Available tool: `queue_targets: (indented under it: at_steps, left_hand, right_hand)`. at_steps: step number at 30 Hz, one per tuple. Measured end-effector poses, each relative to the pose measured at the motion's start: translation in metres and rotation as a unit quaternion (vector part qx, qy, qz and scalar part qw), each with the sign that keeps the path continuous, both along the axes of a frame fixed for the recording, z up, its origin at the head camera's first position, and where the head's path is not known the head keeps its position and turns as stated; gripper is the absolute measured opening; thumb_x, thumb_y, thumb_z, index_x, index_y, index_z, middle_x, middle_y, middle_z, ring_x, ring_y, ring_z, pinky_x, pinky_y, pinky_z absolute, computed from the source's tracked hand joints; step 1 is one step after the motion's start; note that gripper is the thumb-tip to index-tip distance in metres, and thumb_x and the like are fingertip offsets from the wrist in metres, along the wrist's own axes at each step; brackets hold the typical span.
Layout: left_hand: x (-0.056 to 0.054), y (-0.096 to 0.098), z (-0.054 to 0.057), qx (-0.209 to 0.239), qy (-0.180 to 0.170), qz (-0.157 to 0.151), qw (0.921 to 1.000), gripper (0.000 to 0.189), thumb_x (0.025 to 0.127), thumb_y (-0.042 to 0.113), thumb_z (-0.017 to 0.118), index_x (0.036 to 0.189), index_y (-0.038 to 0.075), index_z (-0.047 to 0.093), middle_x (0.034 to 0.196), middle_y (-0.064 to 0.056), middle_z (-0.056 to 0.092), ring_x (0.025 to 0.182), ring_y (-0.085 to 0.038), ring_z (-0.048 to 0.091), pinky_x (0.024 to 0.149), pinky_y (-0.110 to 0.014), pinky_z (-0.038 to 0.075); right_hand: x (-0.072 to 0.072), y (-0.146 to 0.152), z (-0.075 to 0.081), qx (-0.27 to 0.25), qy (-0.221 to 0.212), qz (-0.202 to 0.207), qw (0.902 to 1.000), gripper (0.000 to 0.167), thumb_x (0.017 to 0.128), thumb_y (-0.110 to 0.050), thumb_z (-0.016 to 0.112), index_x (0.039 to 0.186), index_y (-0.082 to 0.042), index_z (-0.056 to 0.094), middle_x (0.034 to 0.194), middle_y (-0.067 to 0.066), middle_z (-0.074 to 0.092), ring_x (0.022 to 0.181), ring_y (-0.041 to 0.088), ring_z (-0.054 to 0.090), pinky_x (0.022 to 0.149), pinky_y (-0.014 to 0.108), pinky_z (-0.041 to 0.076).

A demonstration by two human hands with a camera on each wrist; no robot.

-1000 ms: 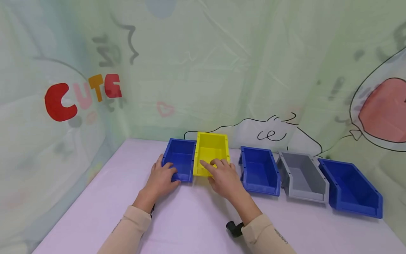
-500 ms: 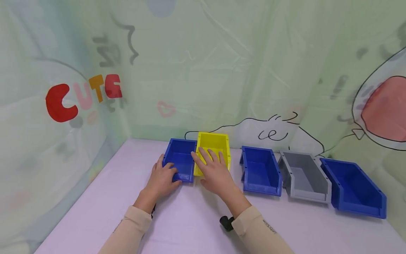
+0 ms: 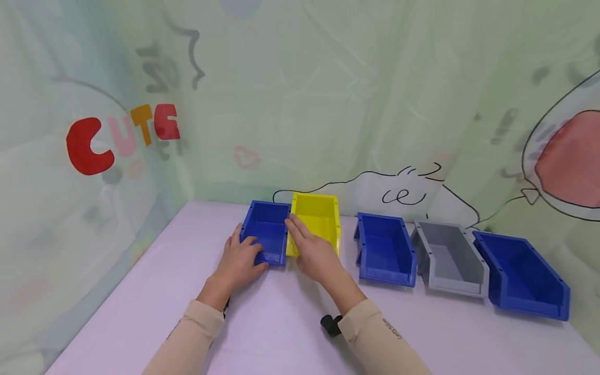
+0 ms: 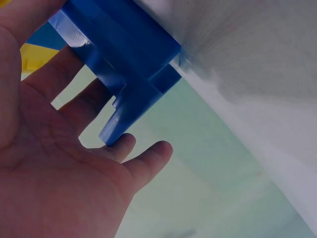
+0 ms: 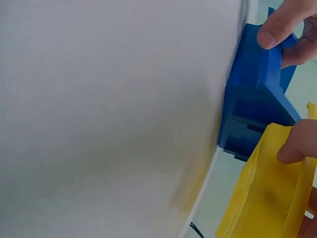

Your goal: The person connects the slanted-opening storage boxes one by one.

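Observation:
My left hand [image 3: 237, 260] grips the front left corner of the leftmost blue storage bin [image 3: 265, 234]. In the left wrist view some of its fingers pass behind the blue wall. Against this bin's right side stands a yellow storage bin [image 3: 321, 213], its base higher than the blue one's in the right wrist view. My right hand [image 3: 319, 258] lies over the yellow bin's front left, fingers straight and together, fingertips at the rim where both bins meet. Its thumb [image 5: 294, 148] rests against the yellow front. The right hand's other fingers are mostly hidden in the head view.
To the right, a blue bin [image 3: 385, 250], a grey bin [image 3: 452, 258] and another blue bin [image 3: 522, 276] stand in a row on the pale table [image 3: 276, 333]. A printed curtain [image 3: 281, 104] hangs behind. A black device [image 3: 330, 325] shows by the right sleeve.
My right hand has shifted left over the yellow bin; its fingers spread out, then came together at the rim between the bins. The left hand has kept its hold.

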State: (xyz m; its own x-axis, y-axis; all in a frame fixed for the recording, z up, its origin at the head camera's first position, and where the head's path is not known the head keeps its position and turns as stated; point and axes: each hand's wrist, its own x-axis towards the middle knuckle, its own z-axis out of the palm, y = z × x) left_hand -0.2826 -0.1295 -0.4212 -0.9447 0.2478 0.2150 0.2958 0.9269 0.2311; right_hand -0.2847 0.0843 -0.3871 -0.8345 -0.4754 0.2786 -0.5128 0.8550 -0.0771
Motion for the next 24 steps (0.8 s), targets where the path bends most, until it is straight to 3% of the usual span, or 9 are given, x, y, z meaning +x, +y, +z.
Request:
queue_targets:
  at_steps: [17,24]
  left_hand:
    - [-0.0018,0.0003,-0.0019,-0.006,0.003,-0.002,1.0000,0.043,0.090,0.040,0.078,0.121,0.010,0.074,0.145,-0.017,0.060,0.156,-0.049,0.016,0.122,-0.067,0.027]
    - [-0.0017,-0.0010,-0.0017,-0.009,0.003,0.001,1.0000,0.044,0.090,0.040,0.078,0.122,0.010,0.074,0.145,-0.017,0.060,0.156,-0.049,0.016,0.122,-0.067,0.027]
  right_hand:
    - [-0.0011,0.0046,-0.0074,-0.034,-0.014,-0.001,0.9993,0.092,0.087,-0.007,0.078,0.164,-0.022,0.030,0.172,-0.003,0.025,0.051,0.012,0.043,0.056,0.020,0.046]
    - [-0.0029,0.0032,-0.0085,-0.053,-0.024,-0.003,0.9983,0.090,0.089,-0.033,0.082,0.163,-0.025,0.031,0.172,-0.006,0.024,0.068,0.018,0.061,0.079,0.032,0.062]
